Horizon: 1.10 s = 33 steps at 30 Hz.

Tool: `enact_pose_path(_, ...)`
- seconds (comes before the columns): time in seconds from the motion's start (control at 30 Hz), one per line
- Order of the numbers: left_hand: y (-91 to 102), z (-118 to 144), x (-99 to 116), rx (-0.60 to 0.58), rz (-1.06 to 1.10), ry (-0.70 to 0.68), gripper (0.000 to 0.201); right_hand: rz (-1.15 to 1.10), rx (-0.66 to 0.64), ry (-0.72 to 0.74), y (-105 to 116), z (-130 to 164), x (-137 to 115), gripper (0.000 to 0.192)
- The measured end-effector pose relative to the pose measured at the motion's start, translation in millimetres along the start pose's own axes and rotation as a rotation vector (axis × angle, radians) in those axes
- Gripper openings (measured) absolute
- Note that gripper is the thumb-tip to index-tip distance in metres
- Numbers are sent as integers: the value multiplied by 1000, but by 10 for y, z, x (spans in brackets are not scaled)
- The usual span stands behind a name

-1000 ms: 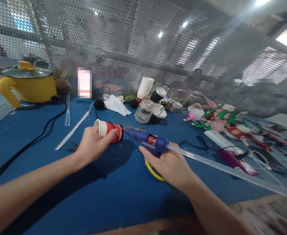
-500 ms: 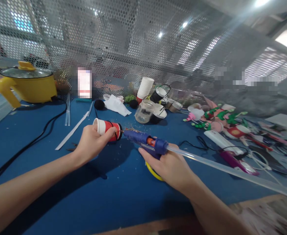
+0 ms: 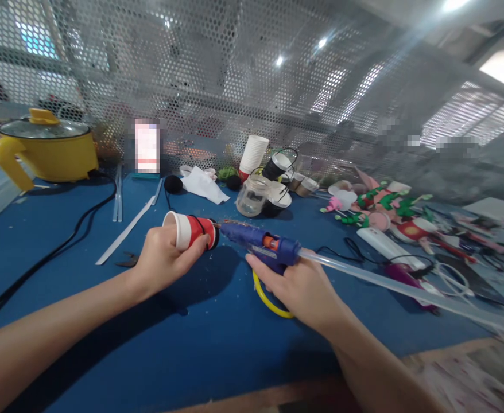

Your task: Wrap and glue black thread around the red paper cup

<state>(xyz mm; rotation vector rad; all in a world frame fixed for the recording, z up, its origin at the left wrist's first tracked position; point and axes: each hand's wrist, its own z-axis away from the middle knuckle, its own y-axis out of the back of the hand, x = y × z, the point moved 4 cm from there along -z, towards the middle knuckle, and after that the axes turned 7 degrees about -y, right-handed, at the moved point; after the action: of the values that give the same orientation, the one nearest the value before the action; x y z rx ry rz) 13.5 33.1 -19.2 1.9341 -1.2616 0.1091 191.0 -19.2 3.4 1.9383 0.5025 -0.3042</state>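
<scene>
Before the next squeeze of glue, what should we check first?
1. Cup held firm: ok. The left hand grips the red and white paper cup, lying sideways above the blue table.
2. Glue gun held firm: ok. The right hand wraps the blue glue gun.
3. Nozzle at the cup: ok. The tip meets the cup's black end.
4. Fingers away from the nozzle: cannot tell. The left fingers curl close beneath that end.
5. Glue stick loaded: ok. A long clear glue stick sticks out behind the gun.
6. Glue coming out: cannot tell, too small to see.
</scene>
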Motion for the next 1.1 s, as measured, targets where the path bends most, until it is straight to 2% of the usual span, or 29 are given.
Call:
enact_pose_path(0.2,3,0,32,-7,-58,-105,20,-5,21,-17,5,2,25,22)
enact_pose_path(0.33,4,-6,43,-21,-86,-106,25,-102,-100,-57,10,-26,57,25)
enact_pose_path(0.47,-3,-9,-13,-30,-9,8,20,-241,-197,-151,5,-52,75,27)
enact_pose_path(0.57,18,-27,-81,4,83,189,22,-530,-333,-271,-69,-59,110,22)
enact_pose_path(0.63,45,-53,-97,45,150,282,24,-699,-372,-310,-109,-82,147,20)
enact_pose_path(0.77,105,-115,-69,127,261,354,25,-874,-290,-431,-116,-247,312,21)
enact_pose_path(0.83,112,-130,-59,132,295,385,26,-940,-176,-481,-71,-412,414,19)
enact_pose_path(0.93,99,-130,-58,118,311,428,29,-956,-16,-478,12,-738,545,14)
enact_pose_path(1.03,80,-123,-57,104,305,443,32,-964,-5,-557,-5,-1063,675,8)
enact_pose_path(1.1,68,-122,-51,94,312,431,32,-962,-45,-608,-61,-1242,750,14)
